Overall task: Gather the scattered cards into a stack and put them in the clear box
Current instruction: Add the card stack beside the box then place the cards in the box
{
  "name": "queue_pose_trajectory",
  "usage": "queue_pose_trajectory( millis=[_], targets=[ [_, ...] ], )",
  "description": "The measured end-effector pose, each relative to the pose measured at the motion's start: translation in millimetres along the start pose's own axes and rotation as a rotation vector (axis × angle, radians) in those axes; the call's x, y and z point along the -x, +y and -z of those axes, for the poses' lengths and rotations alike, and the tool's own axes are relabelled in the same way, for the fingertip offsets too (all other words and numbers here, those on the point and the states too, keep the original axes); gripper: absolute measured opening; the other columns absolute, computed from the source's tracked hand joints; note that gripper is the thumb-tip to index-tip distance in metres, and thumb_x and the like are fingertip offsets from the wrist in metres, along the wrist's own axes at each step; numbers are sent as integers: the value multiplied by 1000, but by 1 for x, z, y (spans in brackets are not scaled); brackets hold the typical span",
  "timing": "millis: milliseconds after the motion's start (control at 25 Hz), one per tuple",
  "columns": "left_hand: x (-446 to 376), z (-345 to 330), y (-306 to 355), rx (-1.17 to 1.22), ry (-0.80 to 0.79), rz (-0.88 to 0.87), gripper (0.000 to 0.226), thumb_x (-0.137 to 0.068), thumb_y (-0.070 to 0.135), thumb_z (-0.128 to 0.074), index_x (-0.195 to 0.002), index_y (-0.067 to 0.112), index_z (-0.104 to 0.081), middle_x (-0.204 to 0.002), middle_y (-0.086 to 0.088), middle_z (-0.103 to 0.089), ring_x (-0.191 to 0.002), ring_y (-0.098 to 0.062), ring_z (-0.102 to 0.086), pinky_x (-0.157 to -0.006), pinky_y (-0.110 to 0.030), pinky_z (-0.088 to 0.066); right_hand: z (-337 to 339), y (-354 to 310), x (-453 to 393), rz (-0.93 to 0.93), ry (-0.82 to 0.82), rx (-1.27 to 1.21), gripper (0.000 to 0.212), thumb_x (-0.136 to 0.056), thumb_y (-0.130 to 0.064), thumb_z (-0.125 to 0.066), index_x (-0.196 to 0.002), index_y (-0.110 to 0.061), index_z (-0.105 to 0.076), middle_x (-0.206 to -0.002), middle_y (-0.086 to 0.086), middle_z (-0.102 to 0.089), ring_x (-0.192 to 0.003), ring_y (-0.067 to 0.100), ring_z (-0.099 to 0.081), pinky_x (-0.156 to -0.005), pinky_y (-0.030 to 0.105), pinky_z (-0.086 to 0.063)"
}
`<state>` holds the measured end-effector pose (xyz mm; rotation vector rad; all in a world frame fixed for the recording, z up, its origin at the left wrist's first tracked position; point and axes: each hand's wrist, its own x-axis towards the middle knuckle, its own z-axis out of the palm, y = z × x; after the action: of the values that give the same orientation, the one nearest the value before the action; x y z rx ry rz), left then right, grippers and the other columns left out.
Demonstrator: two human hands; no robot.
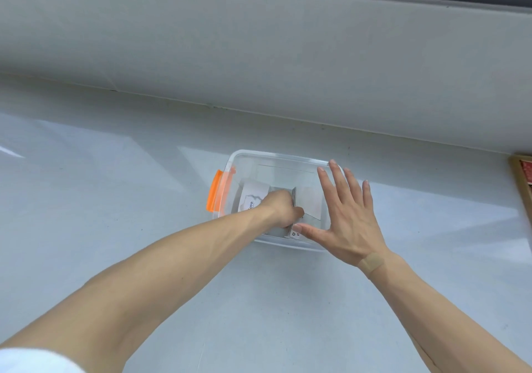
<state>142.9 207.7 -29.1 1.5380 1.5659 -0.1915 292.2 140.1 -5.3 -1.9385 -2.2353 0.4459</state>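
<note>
Down inside the clear plastic box with the orange clip (279, 199), your left hand (283, 210) is curled around a stack of white cards (294, 199). Your left fingers are wrapped tight on the stack, which stands on its edge in the middle of the box. Just left of those fingers, one white card with dark print (253, 197) lies tipped against the side near the orange clip (216, 190). Just right of the stack, another pale card (312, 202) lies flat on the bottom of the box.

Your right hand (349, 218) is above the right side of the box, flat, fingers (338, 182) spread wide and holding nothing. Your right thumb reaches toward the low end of the stack, by the near wall of the box; you cannot tell if it touches. A tan sticky bandage (372, 263) sits on your right wrist.

The box rests on the pale blue-grey tabletop (115, 185), near the grey wall behind your fingertips.
</note>
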Motion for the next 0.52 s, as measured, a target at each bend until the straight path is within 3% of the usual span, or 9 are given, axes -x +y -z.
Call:
queue_pose_trajectory(
  millis=[240,400,520],
  targets=[
    [0,-3,4,-180,0,-80,32,-89,18,-51,-58,12,-44,-58,-5,-48,-71,-32,-54,-55,-31,-36,-1,1,0,0,9,1,110,-71,-91,-31,-152,-28,6,-164,-1,4,-149,24,5,-118,59,-5],
    [-2,-2,4,-131,84,-70,28,-79,14,-55,-55,12,-42,-55,-5,-48,-70,-34,-57,-45,-29,-31,-1,1,0,-2,15,-8,108,-71,-91,-29,-152,-28,6,-164,-2,4,-149,24,5,-118,59,-4],
    [0,-2,7,-134,45,-86,26,-80,17,-58,-58,13,-46,-56,-4,-51,-69,-31,-58,-45,-28,-34,-2,1,0,2,18,-19,107,-72,-89,-30,-152,-29,7,-164,-2,5,-149,24,6,-118,59,-4]
  ],
)
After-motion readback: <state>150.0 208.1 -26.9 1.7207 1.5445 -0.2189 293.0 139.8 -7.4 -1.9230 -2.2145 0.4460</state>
